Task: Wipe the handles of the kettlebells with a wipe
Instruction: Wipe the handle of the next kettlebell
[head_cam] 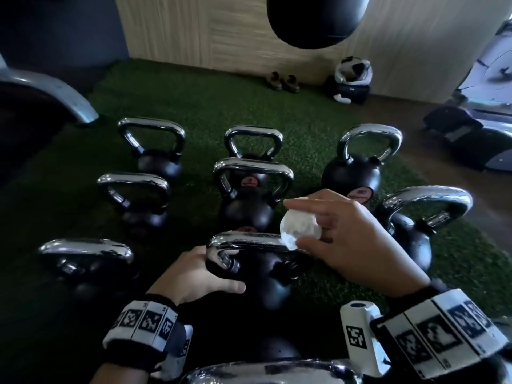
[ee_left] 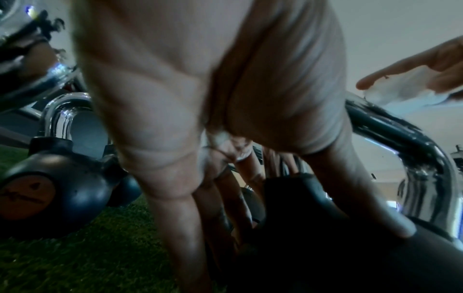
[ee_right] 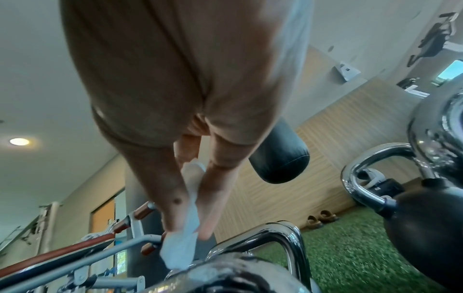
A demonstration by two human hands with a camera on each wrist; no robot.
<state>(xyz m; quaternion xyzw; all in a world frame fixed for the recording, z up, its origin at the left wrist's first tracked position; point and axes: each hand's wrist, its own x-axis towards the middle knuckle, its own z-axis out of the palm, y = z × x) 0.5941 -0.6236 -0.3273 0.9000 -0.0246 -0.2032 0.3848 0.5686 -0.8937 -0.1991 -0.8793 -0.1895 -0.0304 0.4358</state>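
**Two hands at the front-centre kettlebell**

Several chrome-handled kettlebells are standing in rows on the green turf in the head view. The left hand is bracing the nearest middle kettlebell, its fingers curling round the left corner of the chrome handle and its thumb lying on the black body. The right hand is pinching a crumpled white wipe between thumb and fingers, and the wipe's lower edge is touching the right end of that same handle. A black punching bag is hanging at the top, and a pair of brown shoes is sitting by the wooden wall.

Looking along the left wrist, the left hand is filling the frame, its fingers reaching down against the dark kettlebell; the picture is blurring the grip itself. The right hand is showing at the right edge with the wipe over the handle. A neighbouring kettlebell is standing on the turf at left.

From the right wrist, the right hand is squeezing the wipe between thumb and fingers, its tip meeting the handle below.
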